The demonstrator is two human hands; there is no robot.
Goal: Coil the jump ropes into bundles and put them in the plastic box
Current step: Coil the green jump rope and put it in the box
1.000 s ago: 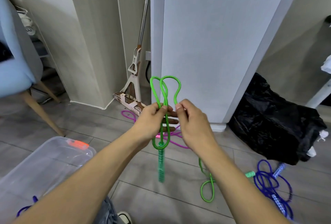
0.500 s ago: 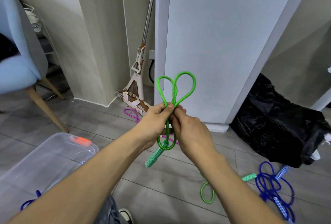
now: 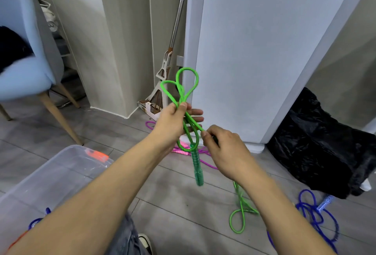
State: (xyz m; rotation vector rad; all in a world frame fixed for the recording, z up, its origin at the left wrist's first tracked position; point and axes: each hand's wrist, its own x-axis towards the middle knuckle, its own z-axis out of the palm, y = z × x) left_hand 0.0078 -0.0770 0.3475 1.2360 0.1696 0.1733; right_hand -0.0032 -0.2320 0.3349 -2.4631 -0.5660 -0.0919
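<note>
My left hand (image 3: 175, 121) grips the folded loops of a green jump rope (image 3: 188, 83), held up in front of me. Two loops stick up above the fist, and the rope's green handle (image 3: 197, 170) hangs below it. My right hand (image 3: 225, 148) pinches a strand of the same rope just right of the left hand. The rest of the rope trails down behind my right forearm to the floor. The clear plastic box (image 3: 61, 170) sits at lower left with a blue rope (image 3: 37, 219) inside.
A pink jump rope (image 3: 203, 160) lies on the grey floor behind my hands. A blue jump rope (image 3: 313, 214) lies at lower right beside a black bag (image 3: 319, 142). A blue chair (image 3: 26, 57) stands left, a white cabinet (image 3: 254, 51) and a mop (image 3: 162, 83) ahead.
My right hand has moved down and to the right, away from the left hand, pulling a strand out. The green loops have tilted left and the handle now hangs straight down.
</note>
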